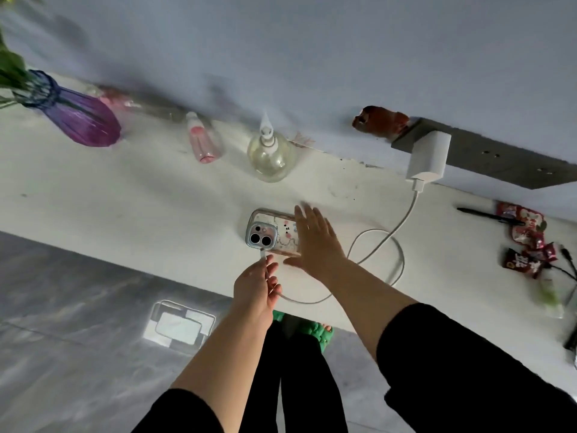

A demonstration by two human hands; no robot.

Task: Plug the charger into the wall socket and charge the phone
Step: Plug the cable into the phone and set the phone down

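A white charger block (429,156) sits plugged into the grey wall socket strip (487,157) above the white counter (125,189). Its white cable (384,242) loops across the counter to my left hand (256,285), which pinches the cable's plug end right at the near edge of the phone (268,231). The phone lies face down in a clear cartoon-print case, camera lenses up. My right hand (315,242) rests flat with fingers spread on the phone's right part, covering it.
Along the wall stand a purple vase (81,117), a small pink bottle (203,142) and a clear pump bottle (270,154). Red snack packets (524,229), a black pen (487,215) and dark cords lie at the right. The counter's front edge runs just behind my left hand.
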